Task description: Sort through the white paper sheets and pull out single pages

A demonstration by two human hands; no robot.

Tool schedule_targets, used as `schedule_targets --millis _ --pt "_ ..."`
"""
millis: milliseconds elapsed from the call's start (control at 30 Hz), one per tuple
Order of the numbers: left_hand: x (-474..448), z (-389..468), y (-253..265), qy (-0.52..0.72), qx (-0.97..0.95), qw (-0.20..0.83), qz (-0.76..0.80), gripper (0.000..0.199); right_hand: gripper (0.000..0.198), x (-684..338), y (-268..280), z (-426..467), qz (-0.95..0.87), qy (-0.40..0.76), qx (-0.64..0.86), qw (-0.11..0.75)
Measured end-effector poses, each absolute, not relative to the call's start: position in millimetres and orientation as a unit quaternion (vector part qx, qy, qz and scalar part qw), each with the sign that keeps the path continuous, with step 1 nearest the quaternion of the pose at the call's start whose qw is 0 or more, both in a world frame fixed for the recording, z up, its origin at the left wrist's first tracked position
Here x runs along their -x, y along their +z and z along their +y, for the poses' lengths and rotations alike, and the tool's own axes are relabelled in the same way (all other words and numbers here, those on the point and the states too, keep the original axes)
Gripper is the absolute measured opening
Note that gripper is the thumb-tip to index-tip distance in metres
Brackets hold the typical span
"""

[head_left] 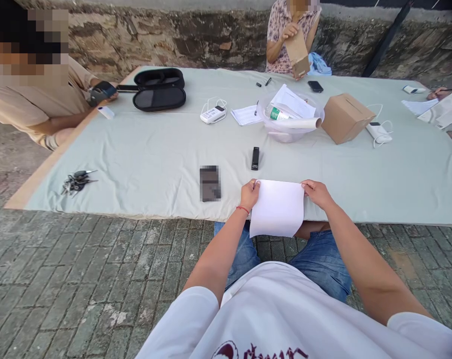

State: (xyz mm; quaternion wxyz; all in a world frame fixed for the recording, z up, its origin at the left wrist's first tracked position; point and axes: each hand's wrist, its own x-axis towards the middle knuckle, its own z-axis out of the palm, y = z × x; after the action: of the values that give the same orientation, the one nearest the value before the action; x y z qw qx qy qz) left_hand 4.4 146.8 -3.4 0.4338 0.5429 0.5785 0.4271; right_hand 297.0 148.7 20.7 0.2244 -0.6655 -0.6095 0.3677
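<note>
A blank white sheet of paper (277,207) is stretched between my two hands at the table's front edge, its lower part hanging over my lap. My left hand (250,193) pinches the upper left corner, thumb on top. At the upper right corner my right hand (316,192) grips the sheet between thumb and fingers. Just beyond the paper lies a small black stick-shaped device (255,158). A dark flat item (210,183), blurred out, rests to the left of my left hand.
A cloth-covered table (154,159) spans the view. On it are keys (77,182), a black case (159,97), a white corded device (213,114), a plastic basin (282,134), a cardboard box (347,118) and a phone (315,86). Other people sit around; one holds a carton (297,52).
</note>
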Motion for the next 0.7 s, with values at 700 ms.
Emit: schedule_targets --millis 700 --pt "-4.6 146.6 -6.0 0.442 -0.539 0.435 0.570 0.029 0.043 -265.0 29.8 155.6 -0.769 0.175 0.601 0.128"
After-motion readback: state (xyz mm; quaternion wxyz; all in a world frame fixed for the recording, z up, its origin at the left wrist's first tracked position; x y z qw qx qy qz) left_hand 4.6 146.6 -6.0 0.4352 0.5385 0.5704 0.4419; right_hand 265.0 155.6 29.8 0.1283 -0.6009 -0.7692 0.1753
